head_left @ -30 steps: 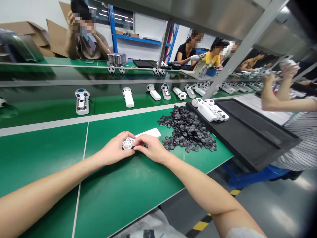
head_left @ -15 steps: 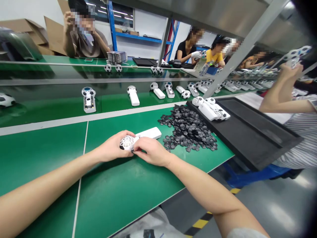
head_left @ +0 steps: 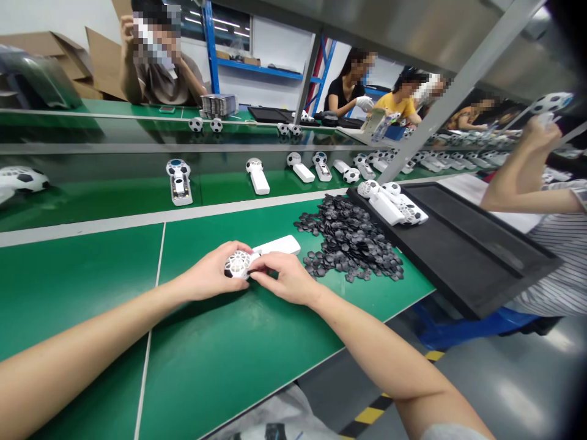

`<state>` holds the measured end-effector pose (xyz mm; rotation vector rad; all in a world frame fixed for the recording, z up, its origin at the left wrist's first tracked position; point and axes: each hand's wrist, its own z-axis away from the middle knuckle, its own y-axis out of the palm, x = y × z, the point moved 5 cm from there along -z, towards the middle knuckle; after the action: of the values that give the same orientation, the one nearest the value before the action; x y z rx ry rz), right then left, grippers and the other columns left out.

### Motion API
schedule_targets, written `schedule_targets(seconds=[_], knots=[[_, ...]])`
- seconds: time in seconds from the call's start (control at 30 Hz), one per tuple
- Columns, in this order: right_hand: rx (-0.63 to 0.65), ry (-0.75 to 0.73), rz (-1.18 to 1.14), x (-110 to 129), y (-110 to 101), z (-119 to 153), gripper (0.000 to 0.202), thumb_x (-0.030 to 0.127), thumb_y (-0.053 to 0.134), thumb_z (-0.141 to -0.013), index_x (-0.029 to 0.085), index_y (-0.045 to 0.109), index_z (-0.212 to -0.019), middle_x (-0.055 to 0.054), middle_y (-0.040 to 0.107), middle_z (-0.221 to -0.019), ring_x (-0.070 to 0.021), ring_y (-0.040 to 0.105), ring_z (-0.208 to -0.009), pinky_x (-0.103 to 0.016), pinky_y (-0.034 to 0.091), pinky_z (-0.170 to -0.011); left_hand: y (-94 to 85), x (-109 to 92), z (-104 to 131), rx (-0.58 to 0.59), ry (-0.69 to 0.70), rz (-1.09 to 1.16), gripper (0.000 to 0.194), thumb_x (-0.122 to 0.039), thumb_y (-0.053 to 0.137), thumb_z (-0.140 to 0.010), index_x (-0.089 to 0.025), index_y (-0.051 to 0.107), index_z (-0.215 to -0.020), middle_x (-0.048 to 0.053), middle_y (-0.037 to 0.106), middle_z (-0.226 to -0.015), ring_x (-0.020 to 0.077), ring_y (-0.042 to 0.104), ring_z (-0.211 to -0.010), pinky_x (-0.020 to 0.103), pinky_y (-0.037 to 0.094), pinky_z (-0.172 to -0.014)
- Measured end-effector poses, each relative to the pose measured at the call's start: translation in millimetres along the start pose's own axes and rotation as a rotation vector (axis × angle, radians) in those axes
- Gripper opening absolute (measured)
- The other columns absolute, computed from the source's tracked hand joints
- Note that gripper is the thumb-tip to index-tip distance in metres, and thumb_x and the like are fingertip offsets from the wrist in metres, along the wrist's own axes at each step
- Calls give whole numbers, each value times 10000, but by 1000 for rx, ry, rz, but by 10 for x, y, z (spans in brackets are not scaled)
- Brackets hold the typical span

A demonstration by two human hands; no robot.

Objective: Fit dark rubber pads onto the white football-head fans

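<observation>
A white device [head_left: 280, 245] with a flat handle and a round, football-patterned head lies over the green table [head_left: 202, 360]. My left hand [head_left: 217, 269] is wrapped round its head, thumb below and fingers above. The top of that head shows a white lattice, with a black patch at its left side. My right hand [head_left: 284, 278] pinches at the head's right edge, where a small dark piece shows at the fingertips. Right of the device lies a heap of black flat pieces [head_left: 353, 238].
A black tray [head_left: 477, 244] at the right holds several white devices [head_left: 387, 205]. Behind a pale rail, more devices [head_left: 180, 182] stand in a row on a green belt [head_left: 220, 189]. A person in a striped shirt [head_left: 550, 263] sits at the right; others work across the line.
The devices on the belt have shifted right, and more of one shows at the far left. My right fingertips have drawn slightly away from the head's lower edge; my left hand keeps its hold.
</observation>
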<state>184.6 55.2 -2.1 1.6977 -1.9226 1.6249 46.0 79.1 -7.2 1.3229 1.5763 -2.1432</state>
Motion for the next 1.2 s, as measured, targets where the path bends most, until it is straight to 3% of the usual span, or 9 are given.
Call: schedule_targets(seconds=[0.1,0.3,0.57,1.0,1.1,1.2], knots=[[6,61,-62,-28,10,8,97,173,536,-786,173,591,-866,-21,630,-802,-111,559,-679,-234,461,-648,2,-6,1,-1,-7,-3,457,-311,636,-647,-223,470,-1064,19,537,-1035,215,516,-891,304,403,-753],[-9,-48,8,21,-5,-17,71,199,551,-798,171,617,-801,-34,643,-776,-135,556,-746,-254,438,-715,6,3,4,-11,2,-9,452,-315,637,-652,-230,471,-1064,12,533,-1039,214,512,-901,304,396,-770],[6,119,25,-71,52,-6,89,227,548,-804,163,600,-770,-4,608,-716,-102,526,-634,-212,404,-611,14,-19,19,-43,22,-7,403,-360,614,-688,-238,480,-1047,11,521,-1044,219,500,-945,324,389,-805],[2,274,132,-225,35,-15,183,367,586,-769,191,590,-722,20,594,-635,-109,517,-569,-210,398,-556,80,-38,-7,-172,2,30,408,-206,657,-579,-187,542,-969,32,529,-922,219,520,-863,324,424,-740],[-92,242,218,-322,-151,-18,218,409,530,-794,199,587,-808,-16,622,-758,-141,563,-674,-244,443,-627,34,-5,48,-193,-12,76,447,-188,696,-549,-211,567,-977,21,540,-949,213,527,-868,322,433,-753],[-303,235,513,-522,-562,94,294,460,486,-792,197,588,-877,-79,617,-937,-226,559,-901,-354,435,-801,-210,109,99,-309,-80,115,455,-168,724,-525,-222,593,-957,12,569,-957,204,548,-843,308,451,-730]])
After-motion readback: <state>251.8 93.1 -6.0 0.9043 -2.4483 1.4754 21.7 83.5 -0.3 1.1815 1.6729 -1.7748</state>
